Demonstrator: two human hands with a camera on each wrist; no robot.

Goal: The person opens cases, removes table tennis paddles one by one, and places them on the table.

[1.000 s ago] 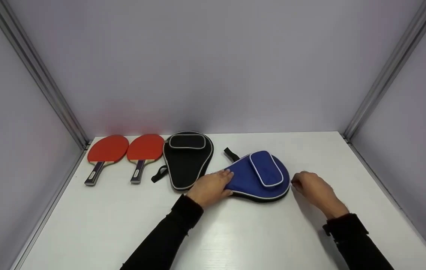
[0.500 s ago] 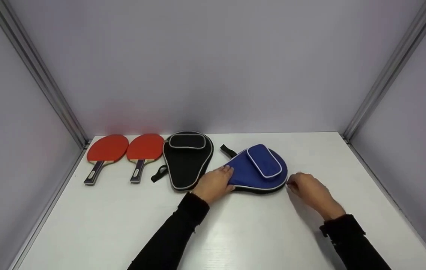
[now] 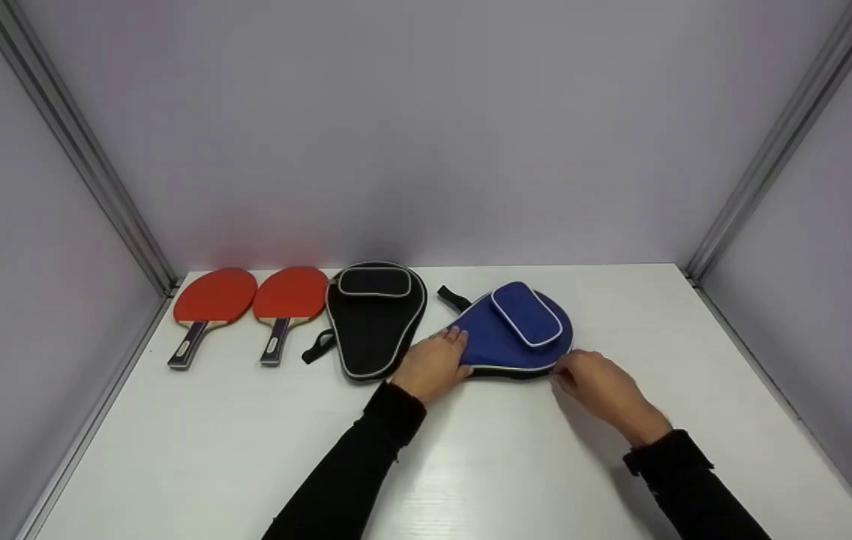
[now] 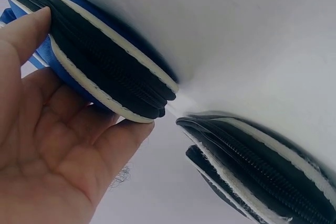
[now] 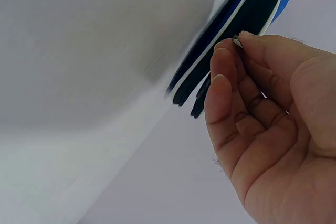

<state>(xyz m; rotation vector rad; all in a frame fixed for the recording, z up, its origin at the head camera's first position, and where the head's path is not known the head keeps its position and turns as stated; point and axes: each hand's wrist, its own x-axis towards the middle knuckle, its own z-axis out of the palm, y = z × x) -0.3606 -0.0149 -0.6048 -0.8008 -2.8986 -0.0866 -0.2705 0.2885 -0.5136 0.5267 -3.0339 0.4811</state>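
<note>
A blue table tennis paddle case [image 3: 497,337] with white piping and a raised pocket lies on the table, its rounded end to the right. My left hand [image 3: 432,366] holds its narrow end; the left wrist view shows the thumb against the black zippered side [image 4: 105,59] and the fingers over the blue face. At the rounded end's near edge, my right hand [image 3: 600,390] pinches a small metal zipper pull [image 5: 236,41] between thumb and forefinger. A black strap [image 3: 454,298] sticks out behind the blue case.
Left of the blue case lies a black paddle case [image 3: 370,330] with a strap. Two red paddles, one at the far left [image 3: 216,296] and one beside the black case [image 3: 292,292], lie handles toward me. Grey walls enclose the white table [image 3: 193,450].
My right hand has moved left along the rounded end to the near edge with the zipper pull. The blue case has turned a little and shifted back, with my left hand still on it.
</note>
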